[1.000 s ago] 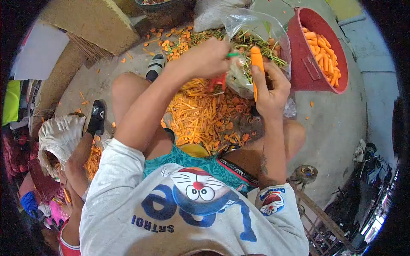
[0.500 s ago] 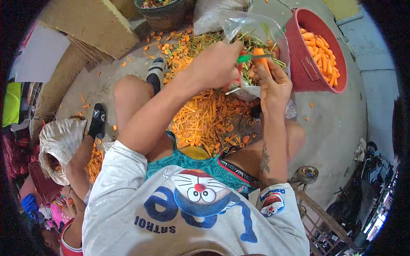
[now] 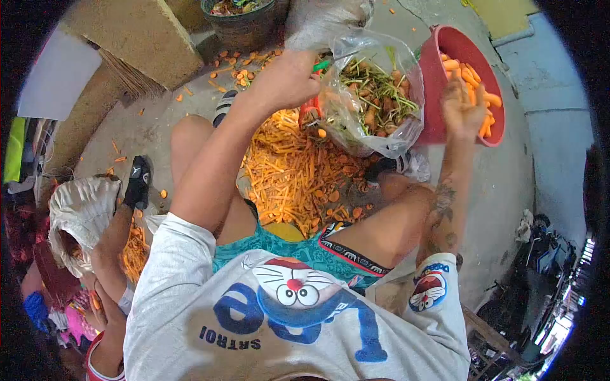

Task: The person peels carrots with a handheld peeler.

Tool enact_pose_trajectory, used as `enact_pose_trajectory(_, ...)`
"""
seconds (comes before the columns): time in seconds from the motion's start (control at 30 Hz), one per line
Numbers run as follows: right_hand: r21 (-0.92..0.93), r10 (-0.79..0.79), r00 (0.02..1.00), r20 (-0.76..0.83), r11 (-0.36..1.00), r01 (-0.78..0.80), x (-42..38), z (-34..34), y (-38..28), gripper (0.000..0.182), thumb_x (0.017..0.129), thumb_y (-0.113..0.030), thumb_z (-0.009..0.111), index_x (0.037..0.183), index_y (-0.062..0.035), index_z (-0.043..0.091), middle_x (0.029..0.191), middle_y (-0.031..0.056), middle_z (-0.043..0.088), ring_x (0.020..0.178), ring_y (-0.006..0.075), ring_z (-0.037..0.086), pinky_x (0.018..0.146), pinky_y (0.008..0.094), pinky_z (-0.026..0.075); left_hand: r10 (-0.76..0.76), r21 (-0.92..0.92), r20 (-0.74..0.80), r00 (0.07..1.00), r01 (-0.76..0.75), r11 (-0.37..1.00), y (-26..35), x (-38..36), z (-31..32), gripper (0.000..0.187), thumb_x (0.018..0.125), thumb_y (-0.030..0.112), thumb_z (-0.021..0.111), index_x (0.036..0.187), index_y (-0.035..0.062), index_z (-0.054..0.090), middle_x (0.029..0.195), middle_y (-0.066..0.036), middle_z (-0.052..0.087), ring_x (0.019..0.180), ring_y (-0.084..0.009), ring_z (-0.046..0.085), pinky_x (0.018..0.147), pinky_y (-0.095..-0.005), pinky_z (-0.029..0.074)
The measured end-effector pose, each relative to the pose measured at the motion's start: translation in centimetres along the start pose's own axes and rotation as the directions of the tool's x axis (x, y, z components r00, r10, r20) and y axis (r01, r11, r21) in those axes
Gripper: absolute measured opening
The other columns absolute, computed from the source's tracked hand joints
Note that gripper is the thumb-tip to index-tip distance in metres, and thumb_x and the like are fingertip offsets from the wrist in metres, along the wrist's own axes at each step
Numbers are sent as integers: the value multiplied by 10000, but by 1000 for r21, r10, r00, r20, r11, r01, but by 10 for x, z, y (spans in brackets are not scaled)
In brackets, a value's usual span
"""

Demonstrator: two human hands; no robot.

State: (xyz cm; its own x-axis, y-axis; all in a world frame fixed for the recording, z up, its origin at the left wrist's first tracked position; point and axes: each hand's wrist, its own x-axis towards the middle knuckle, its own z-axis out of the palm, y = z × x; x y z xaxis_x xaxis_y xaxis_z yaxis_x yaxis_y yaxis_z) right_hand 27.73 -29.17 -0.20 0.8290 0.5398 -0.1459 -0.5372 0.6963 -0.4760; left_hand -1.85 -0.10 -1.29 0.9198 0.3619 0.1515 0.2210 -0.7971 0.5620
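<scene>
Left hand: fingers clenched on a green-handled blade, its tip toward the upper right; a red tool shows just below the fist, its hold unclear.
Right hand: over the tub's near side, fingers raised and blurred; cannot tell whether it grips a carrot or has let go.
Peeled carrots: in the tub, beyond and beside the right hand, well apart from the left.
Red tub: tilted in view, peeled carrots piled inside.
Clear bag: mouth open, between the hands; holds unpeeled carrots with green stems.
Peelings: orange heap on the floor between the legs, below the left hand.
Dark bucket: far side, mixed scraps at the brim.
Pale sack: beside the bucket, contents hidden.
</scene>
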Motion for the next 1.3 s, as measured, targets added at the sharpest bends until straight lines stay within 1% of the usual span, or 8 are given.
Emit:
enact_pose_trajectory(0.13, -833, 127, 982, -136, 522, -183, -2, -18, 104, 314, 964, -264, 653, 1153, -15, 687, 1090, 98, 719, 966, 223, 680, 793, 422, 576, -20, 13, -28, 999, 20, 1000, -6, -1, -8, 298, 844, 168, 635, 1046, -50, 656, 927, -311, 683, 926, -473, 675, 823, -520, 538)
enact_pose_trajectory(0.23, -823, 203, 964, 174, -507, 255, 25, -60, 162, 351, 876, -152, 670, 1204, -32, 702, 1070, 222, 730, 999, 343, 708, 899, 423, 553, -41, 10, -1, 999, 41, 999, -11, 0, -12, 292, 845, 159, 635, 1046, -52, 649, 927, -311, 682, 923, -476, 672, 818, -520, 538)
enact_pose_trajectory(0.63, -396, 330, 786, 522, -723, 566, 22, -137, 219, 494, 755, -196, 798, 1203, -69, 633, 976, 219, 699, 994, 426, 669, 901, 495, 533, -47, 41, -24, 999, 48, 998, -14, 0, -17, 287, 843, 147, 644, 1065, -34, 651, 914, -302, 690, 905, -467, 683, 805, -521, 544)
enact_pose_trajectory(0.73, -731, 172, 970, 170, -638, 241, 6, -94, 204, 448, 784, -259, 820, 1149, -56, 658, 980, 194, 719, 950, 392, 695, 881, 466, 539, -56, 56, -8, 998, 56, 997, -11, 0, -17, 292, 848, 158, 650, 1073, -28, 655, 917, -301, 693, 897, -463, 687, 803, -520, 549)
enact_pose_trajectory(0.8, -937, -186, 972, 146, -340, 76, 0, -72, 188, 474, 784, -326, 854, 1093, -18, 669, 1008, 193, 736, 924, 341, 715, 878, 413, 540, -75, 69, 18, 997, 74, 995, -7, 1, -15, 296, 850, 167, 654, 1075, -24, 657, 923, -299, 696, 893, -460, 691, 801, -520, 552)
enact_pose_trajectory(0.83, -936, -192, 970, 148, -345, 74, 2, -66, 179, 474, 784, -326, 854, 1093, -18, 669, 1008, 193, 736, 924, 341, 715, 878, 413, 540, -61, 53, -8, 998, 61, 997, -6, 0, -13, 291, 852, 180, 657, 1059, -24, 656, 916, -294, 697, 885, -459, 692, 795, -527, 551)
enact_pose_trajectory(1.0, -736, -263, 952, 156, 612, 289, -27, -1, 145, 277, 934, -136, 760, 1154, 10, 678, 1090, 63, 717, 975, 161, 681, 844, 312, 541, 1, 98, -83, 997, 7, 995, 4, 5, -1, 300, 850, 216, 671, 1029, -23, 644, 893, -289, 696, 876, -463, 691, 787, -544, 547)
enact_pose_trajectory(1.3, -804, -365, 798, 480, 181, 566, -95, 45, 159, 309, 816, -91, 858, 1057, 10, 693, 975, 88, 748, 912, 144, 699, 838, 315, 562, -2, 40, 11, 1000, 1, 999, 28, 5, 30, 314, 835, 203, 655, 990, -65, 604, 895, -318, 682, 887, -489, 682, 801, -541, 555)
